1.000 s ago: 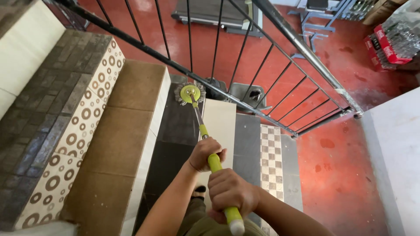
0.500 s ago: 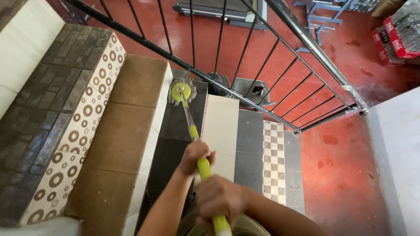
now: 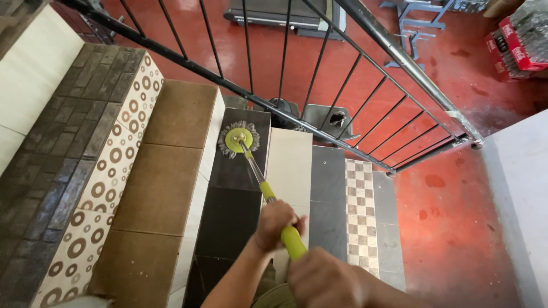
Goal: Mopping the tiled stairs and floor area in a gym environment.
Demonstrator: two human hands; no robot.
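Mopping the black step from above.
Both hands, left (image 3: pixel 275 224) and right (image 3: pixel 324 280), clamp the mop handle (image 3: pixel 291 239); overreaching toward the mop head (image 3: pixel 238 139) could tip me downstairs.

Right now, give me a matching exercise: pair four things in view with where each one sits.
Things:
1. mop head
2. left hand
3. right hand
4. railing

Places:
A. lower on the mop handle, nearer the mop end
B. along the far edge of the steps, above the red floor
C. on the black step
D. at the handle's near end, closest to the camera

Pairs: 1-C, 2-A, 3-D, 4-B
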